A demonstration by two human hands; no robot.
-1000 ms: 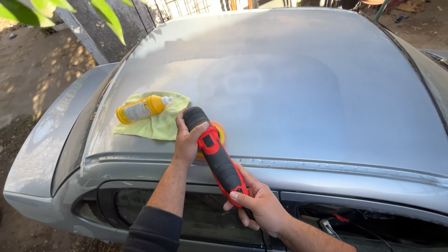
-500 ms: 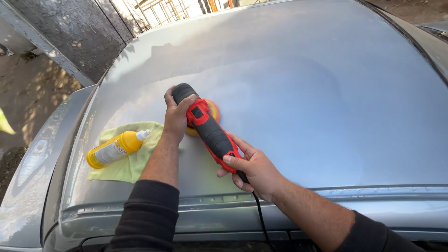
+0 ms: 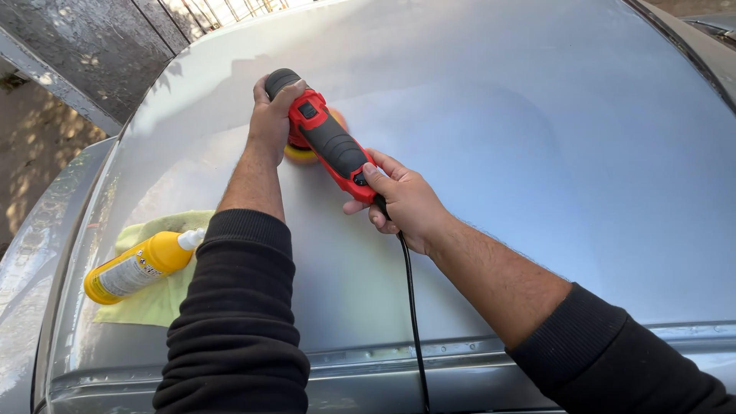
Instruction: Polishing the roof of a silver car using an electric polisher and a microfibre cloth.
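Note:
A red and black electric polisher (image 3: 328,142) rests its orange-yellow pad (image 3: 300,153) on the silver car bonnet (image 3: 537,138). My left hand (image 3: 270,115) grips the black head knob over the pad. The rear handle of the polisher is held by my right hand (image 3: 402,201), thumb on the red body. A black cord (image 3: 412,314) runs from the handle down toward me. Both arms wear dark sleeves.
A yellow bottle with a white cap (image 3: 138,264) lies on a pale green cloth (image 3: 153,295) at the bonnet's near left. A dark wall (image 3: 84,46) and bare ground (image 3: 31,153) lie beyond the left wing.
Both hands have pushed the polisher farther up the bonnet, away from the bottle and cloth. My view has moved closer and higher over the bonnet.

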